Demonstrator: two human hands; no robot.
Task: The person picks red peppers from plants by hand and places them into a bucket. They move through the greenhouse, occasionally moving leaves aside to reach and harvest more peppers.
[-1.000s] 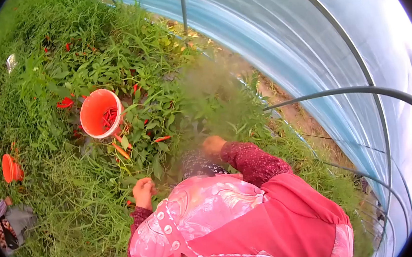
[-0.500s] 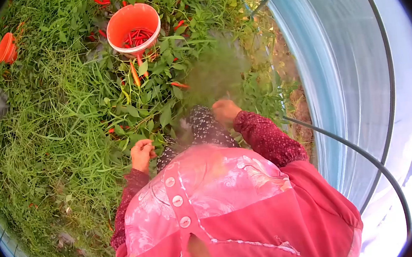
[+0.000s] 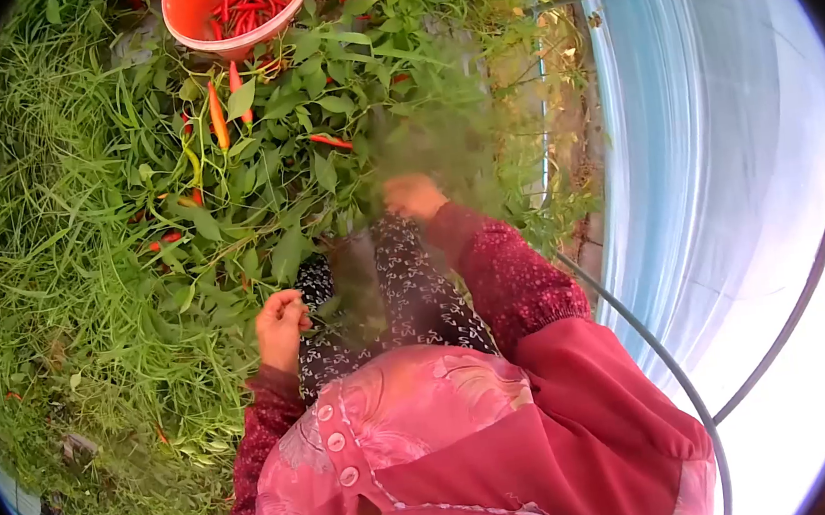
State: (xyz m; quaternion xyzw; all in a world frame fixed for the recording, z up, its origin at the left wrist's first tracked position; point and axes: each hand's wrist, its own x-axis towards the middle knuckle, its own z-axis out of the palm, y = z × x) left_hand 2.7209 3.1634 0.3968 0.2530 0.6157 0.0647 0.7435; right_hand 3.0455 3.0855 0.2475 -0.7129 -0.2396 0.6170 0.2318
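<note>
My left hand (image 3: pixel 281 329) is beside my left knee, low among the leaves, with its fingers curled in. Whatever they hold, if anything, is hidden. In front of my other leg, my right hand (image 3: pixel 413 197) has its fingers bent closed, but a hazy smudge over the view hides the fingertips. Leafy chili plants (image 3: pixel 290 255) spread between and ahead of both hands. An orange chili (image 3: pixel 218 117) and a red chili (image 3: pixel 331 141) show among the leaves. Farther ahead stands an orange bucket (image 3: pixel 186 8) with red chilies (image 3: pixel 248 8) inside.
Tall grass (image 3: pixel 46 216) grows thickly on the left. To the right, a translucent plastic sheet wall (image 3: pixel 663 151) rises, with curved dark poles (image 3: pixel 658 342) along it. A strip of bare soil (image 3: pixel 577 150) runs at its foot.
The view has turned and tipped down, so the bucket sits higher and the person at far left is gone. My right hand has shifted left over my leg; my left hand stays curled.
</note>
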